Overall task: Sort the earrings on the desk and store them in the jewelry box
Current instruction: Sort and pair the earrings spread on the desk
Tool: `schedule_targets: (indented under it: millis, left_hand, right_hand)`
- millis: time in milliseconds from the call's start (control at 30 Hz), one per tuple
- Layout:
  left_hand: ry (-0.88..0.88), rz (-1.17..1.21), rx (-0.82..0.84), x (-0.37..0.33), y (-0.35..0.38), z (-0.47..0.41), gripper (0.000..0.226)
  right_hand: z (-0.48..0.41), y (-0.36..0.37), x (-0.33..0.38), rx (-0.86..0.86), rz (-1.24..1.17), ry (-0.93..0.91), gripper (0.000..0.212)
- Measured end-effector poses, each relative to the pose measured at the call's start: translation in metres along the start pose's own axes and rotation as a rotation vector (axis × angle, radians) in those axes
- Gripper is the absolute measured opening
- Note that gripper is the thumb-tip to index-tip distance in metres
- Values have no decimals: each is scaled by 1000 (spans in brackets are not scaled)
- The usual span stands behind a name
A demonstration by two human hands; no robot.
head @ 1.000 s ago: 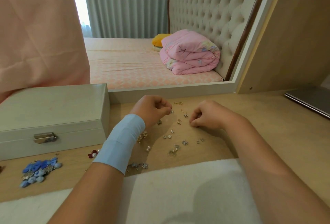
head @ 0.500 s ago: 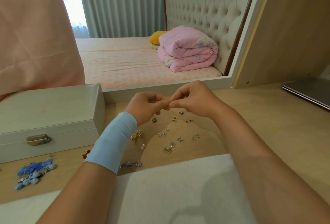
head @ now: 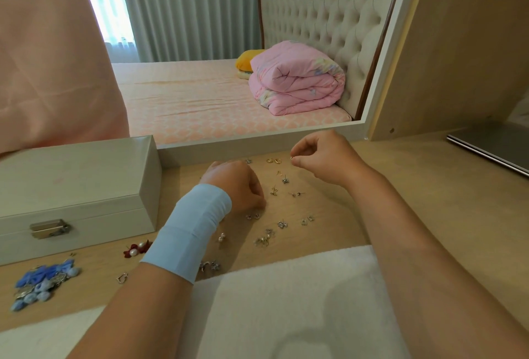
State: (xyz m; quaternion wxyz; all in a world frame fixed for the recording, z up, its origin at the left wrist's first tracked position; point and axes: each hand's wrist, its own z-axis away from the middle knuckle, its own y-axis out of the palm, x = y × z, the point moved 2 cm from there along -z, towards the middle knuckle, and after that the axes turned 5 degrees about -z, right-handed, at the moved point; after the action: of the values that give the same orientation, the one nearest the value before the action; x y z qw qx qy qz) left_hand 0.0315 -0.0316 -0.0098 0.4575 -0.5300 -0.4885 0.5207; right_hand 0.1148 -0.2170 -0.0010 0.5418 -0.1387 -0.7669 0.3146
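Several small earrings (head: 279, 191) lie scattered on the wooden desk (head: 400, 201). A pair of gold hoops (head: 274, 160) rests near the mirror's base. The cream jewelry box (head: 77, 187) stands shut at the left, latch facing me. My left hand (head: 237, 187), with a light blue band on the wrist, rests curled on the desk among the earrings; what its fingers hold is hidden. My right hand (head: 323, 158) hovers to the right of the hoops, thumb and forefinger pinched on a tiny earring.
A pile of blue earrings (head: 43, 281) and a red flower earring with a pearl (head: 137, 250) lie left of my arm. A white fluffy cloth (head: 286, 307) covers the near edge. A mirror (head: 229, 52) stands behind the desk; a closed laptop (head: 492, 144) lies far right.
My hands, which met above the earrings half a second ago, have parted. The left hand dropped to the desk; the right hand moved right and farther back with a small earring pinched.
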Motion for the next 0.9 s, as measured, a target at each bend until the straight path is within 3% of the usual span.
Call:
schedule_targets:
  millis: [267,467,633,900]
  left_hand:
    - [59,-33,51,4,5,-5,19]
    - [68,15,-24,6,3,-6,14]
    - [8,243,-79,20,-6,-4,11]
    - [14,345,-85,27,-7,-1,11]
  right_hand:
    - [2,17,-12,130,300,106,8]
    - [0,25,-12,159,288,91,18]
    - [1,30,-9,139,320,72,10]
    - [1,35,-7,161,288,32,4]
